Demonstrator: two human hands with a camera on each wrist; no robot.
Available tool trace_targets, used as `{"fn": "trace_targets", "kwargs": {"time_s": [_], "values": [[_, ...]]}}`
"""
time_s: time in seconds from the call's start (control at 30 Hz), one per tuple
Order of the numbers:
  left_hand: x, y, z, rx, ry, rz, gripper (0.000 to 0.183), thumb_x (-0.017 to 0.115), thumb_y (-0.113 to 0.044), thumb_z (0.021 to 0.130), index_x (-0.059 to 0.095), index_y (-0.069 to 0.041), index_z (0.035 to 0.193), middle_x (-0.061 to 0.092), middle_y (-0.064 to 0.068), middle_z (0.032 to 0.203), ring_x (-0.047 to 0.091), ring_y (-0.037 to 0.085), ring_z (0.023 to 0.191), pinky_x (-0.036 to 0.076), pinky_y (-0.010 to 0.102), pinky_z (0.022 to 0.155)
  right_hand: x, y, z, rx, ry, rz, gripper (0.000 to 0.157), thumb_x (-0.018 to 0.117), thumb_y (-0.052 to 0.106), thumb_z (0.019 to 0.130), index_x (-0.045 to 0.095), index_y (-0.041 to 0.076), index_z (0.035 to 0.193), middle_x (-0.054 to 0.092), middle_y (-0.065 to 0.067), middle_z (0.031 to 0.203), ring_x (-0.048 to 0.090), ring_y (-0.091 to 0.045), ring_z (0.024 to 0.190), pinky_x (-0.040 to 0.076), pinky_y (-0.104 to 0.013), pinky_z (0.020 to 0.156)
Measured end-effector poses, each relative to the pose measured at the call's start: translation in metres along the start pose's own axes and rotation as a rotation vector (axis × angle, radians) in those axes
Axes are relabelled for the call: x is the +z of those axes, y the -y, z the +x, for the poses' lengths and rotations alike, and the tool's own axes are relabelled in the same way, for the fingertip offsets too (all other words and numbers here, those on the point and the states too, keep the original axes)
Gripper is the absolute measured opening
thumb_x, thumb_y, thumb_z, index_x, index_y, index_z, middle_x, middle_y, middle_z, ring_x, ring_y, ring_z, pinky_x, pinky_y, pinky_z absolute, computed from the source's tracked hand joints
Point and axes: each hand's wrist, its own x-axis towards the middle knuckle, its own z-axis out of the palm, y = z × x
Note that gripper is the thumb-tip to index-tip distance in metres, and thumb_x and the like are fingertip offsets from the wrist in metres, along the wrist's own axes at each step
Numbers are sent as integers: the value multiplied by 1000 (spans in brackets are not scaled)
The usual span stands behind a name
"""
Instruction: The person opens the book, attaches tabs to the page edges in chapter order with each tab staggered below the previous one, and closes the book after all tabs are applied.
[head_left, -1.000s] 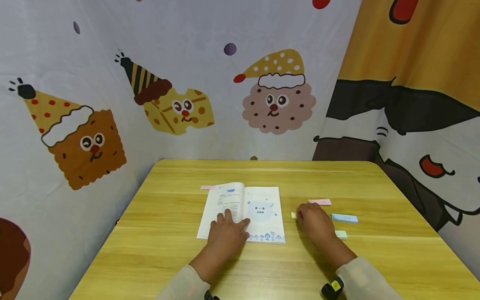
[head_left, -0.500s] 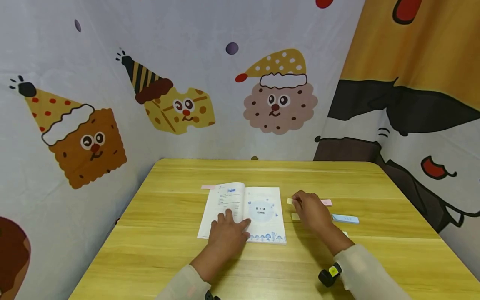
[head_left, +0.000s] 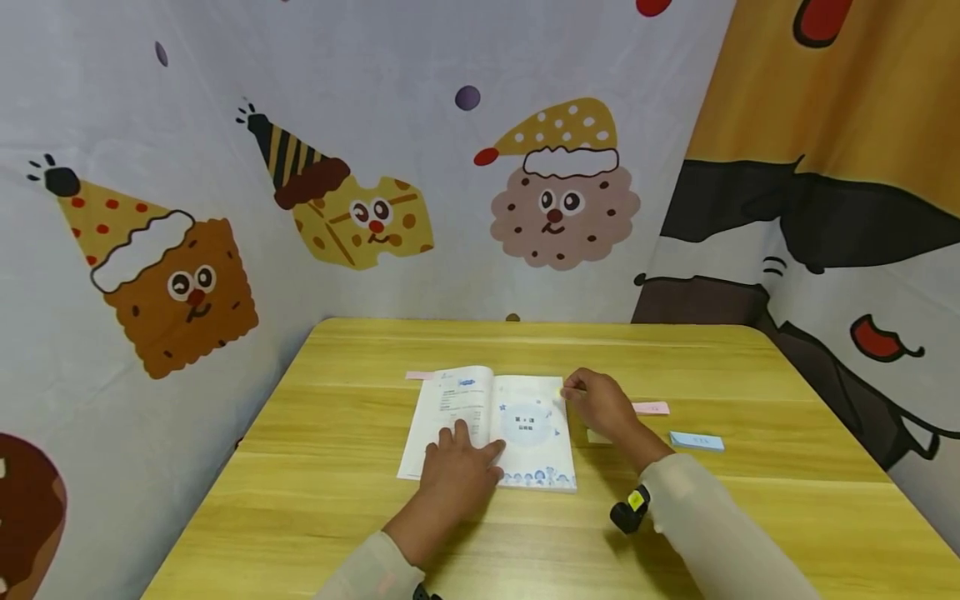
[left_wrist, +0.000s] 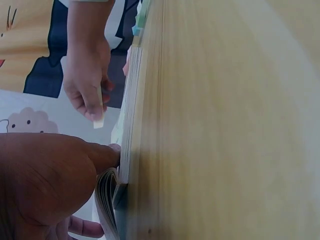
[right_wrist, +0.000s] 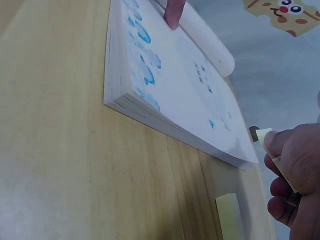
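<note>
An open book (head_left: 528,388) lies on the table, printed in blue, with a pink sticky tab (head_left: 419,376) projecting from its left page's upper edge. My left hand (head_left: 461,471) rests on it with fingers spread, across the lower left page and the middle fold. Thumb and fingers of my right hand (head_left: 600,404) pinch a pale yellow sticky note strip (right_wrist: 263,134), raised beside the upper right edge of the right page. Below that hand, the yellow sticky note pad (right_wrist: 229,215) lies on the table, partly hidden in the head view.
Right of the book lie a pink sticky note pad (head_left: 651,408) and a blue one (head_left: 697,441). The right sleeve (head_left: 690,492) covers the spot of a green pad. A cartoon-printed cloth (head_left: 450,292) hangs behind the wooden table (head_left: 360,342).
My right hand has lifted a yellow strip off its pad and carried it up and left to the book's right edge. The left hand stays on the book.
</note>
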Motion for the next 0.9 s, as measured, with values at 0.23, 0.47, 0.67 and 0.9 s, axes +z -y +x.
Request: {"fn": "trace_targets", "kwargs": {"time_s": [0.23, 0.47, 0.67, 0.9], "values": [[0, -1, 1, -3, 7, 12, 43, 55, -52, 88, 52, -45, 130, 40, 18, 110, 39, 33, 88, 38, 47, 66, 11, -1, 14, 53, 21, 4, 12, 60, 27, 92, 59, 15, 95, 60, 0, 87, 52, -19, 73, 43, -32, 61], [-1, -1, 0, -3, 13, 11, 44, 54, -53, 88, 51, -45, 131, 40, 18, 113, 39, 33, 90, 38, 47, 66, 16, -4, 21, 101, 70, -32, 13, 57, 29, 94, 59, 16, 97, 59, 0, 86, 51, -18, 69, 41, -32, 60], [-2, -1, 0, -9, 12, 5, 44, 54, -53, 88, 51, -45, 131, 40, 17, 112, 39, 32, 89, 38, 46, 68, 18, -6, 25, 103, 70, -41, 12, 58, 27, 94, 60, 16, 95, 59, 0, 86, 53, -19, 74, 42, -33, 64], [-2, -1, -1, -12, 11, 8, 44, 55, -53, 88, 52, -44, 131, 40, 17, 112, 39, 32, 89, 38, 47, 68, 20, -8, 26, 90, 69, -43, 10, 59, 25, 93, 61, 15, 94, 60, 1, 86, 53, -18, 75, 42, -32, 65]]}}
